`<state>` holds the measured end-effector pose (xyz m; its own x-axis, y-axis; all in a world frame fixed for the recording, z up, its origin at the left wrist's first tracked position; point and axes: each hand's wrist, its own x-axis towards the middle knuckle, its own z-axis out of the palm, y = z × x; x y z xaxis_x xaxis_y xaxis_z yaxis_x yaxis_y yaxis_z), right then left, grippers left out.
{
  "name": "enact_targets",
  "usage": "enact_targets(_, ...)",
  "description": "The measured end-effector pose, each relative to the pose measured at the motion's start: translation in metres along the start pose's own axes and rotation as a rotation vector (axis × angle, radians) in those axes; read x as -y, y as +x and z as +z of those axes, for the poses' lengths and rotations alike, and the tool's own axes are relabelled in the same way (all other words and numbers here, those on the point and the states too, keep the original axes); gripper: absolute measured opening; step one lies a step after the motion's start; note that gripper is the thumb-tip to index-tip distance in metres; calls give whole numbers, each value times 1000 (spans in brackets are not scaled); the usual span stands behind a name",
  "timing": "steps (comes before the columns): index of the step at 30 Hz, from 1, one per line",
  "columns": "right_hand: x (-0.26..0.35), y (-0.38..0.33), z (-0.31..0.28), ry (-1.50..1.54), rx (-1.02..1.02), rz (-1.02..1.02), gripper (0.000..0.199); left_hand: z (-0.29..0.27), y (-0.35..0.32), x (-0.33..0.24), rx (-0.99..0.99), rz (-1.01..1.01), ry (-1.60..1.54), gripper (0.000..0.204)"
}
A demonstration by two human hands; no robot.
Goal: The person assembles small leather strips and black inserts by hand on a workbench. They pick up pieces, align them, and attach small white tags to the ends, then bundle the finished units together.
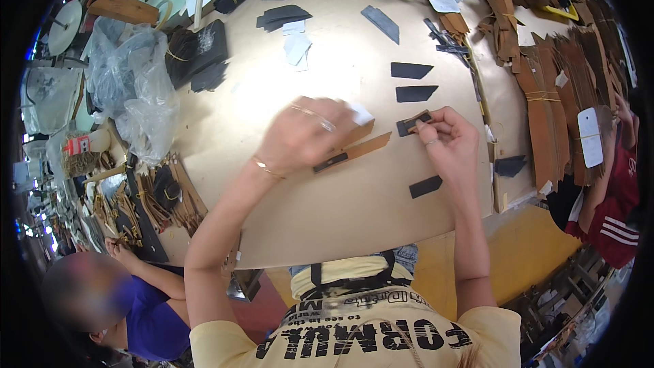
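Note:
My right hand [449,140] is closed, its thumb and fingers pinching a small dark leather strip [413,123] with a brown part against it. My left hand [310,133] hovers over the middle of the table, blurred by motion, with its fingertips hidden. A white piece [360,115] shows beside its fingers; whether it is held cannot be made out. Below that hand lies a brown leather strip [368,147] with a small dark piece [331,162] at its left end. Nearest my right wrist is a black slanted leather piece [426,187].
Two black pieces [411,69] and a grey one [381,24] lie beyond my right hand. Bundled brown strips [545,102] fill the right side. A plastic bag [129,88] and black stacks [197,54] are at left. Co-workers sit on both sides, one in a purple sleeve [160,313].

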<state>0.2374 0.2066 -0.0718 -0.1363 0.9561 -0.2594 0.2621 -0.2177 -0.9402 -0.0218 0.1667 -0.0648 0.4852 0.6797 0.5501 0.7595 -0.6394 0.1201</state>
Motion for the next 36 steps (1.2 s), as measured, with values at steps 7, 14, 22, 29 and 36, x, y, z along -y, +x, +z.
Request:
enact_targets(7,1,1,0,63,32,1,11,45,30,-9,127,391,19,21)
enact_targets(14,-2,2,-2,32,37,3,12,50,22,-3,176,354,-36,29)
enact_targets(22,-1,-8,0,-221,80,-315,19,52,34,-6,273,390,16,17)
enact_targets(29,-9,-30,14,-650,70,-589,33,25,46,10,433,-107,-391,28)
enact_targets(36,-7,-31,20,-763,60,-626,34,36,21,-36,282,-152,-139,25)
